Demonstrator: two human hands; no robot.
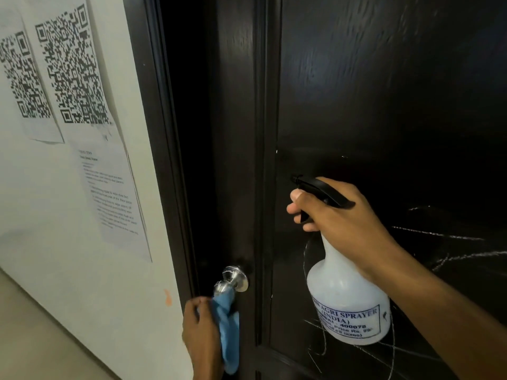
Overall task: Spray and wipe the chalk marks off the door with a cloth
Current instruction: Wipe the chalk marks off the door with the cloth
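Our right hand (340,215) gripping the spray bottle (347,303) before the chalk-marked door (384,105), our left hand (201,333) clutching the blue cloth (229,333)

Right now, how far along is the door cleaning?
Early on. Nothing looks wiped: white chalk marks still cross the dark door. In hand: the right hand grips the spray bottle, nozzle pointing left along the panel, fingers on the trigger; the left hand holds the blue cloth below the knob. Left: spraying and wiping.
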